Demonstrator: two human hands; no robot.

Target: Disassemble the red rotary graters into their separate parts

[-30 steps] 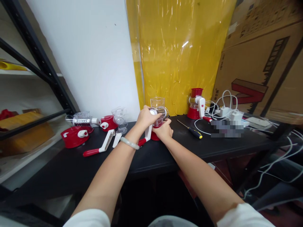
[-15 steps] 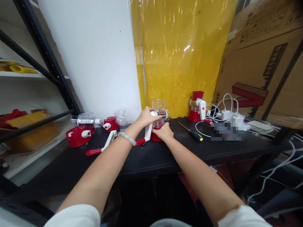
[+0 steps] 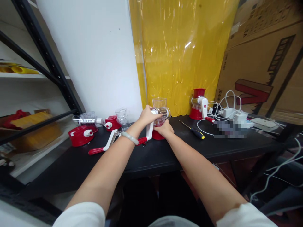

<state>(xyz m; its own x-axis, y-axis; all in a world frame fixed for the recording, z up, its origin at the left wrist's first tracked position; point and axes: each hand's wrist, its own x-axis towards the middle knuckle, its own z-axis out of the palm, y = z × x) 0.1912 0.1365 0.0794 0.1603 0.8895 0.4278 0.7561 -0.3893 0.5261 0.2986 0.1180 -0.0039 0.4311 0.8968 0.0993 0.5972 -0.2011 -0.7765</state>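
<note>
A rotary grater with a clear hopper and red base (image 3: 158, 135) stands on the black table in front of me. My left hand (image 3: 149, 115) is closed around its upper clear housing, near the metal drum (image 3: 163, 112). Lower down, my right hand (image 3: 165, 128) grips the body just above the red base. A white crank with a red handle (image 3: 142, 140) hangs at the grater's left side, partly behind my left wrist. Further left lies another loose crank handle (image 3: 96, 151), next to a red grater base (image 3: 80, 136).
More grater parts, such as a drum in a clear housing (image 3: 88, 121) and a red base (image 3: 111, 123), stand at the left. At the right are a screwdriver (image 3: 198, 133), an assembled red grater (image 3: 199, 104) and white chargers with cables (image 3: 240, 115). A cardboard box (image 3: 260, 69) stands behind.
The view has shifted slightly. My right hand has moved up a little on the grater, showing more of its red base, while both hands keep their hold.
</note>
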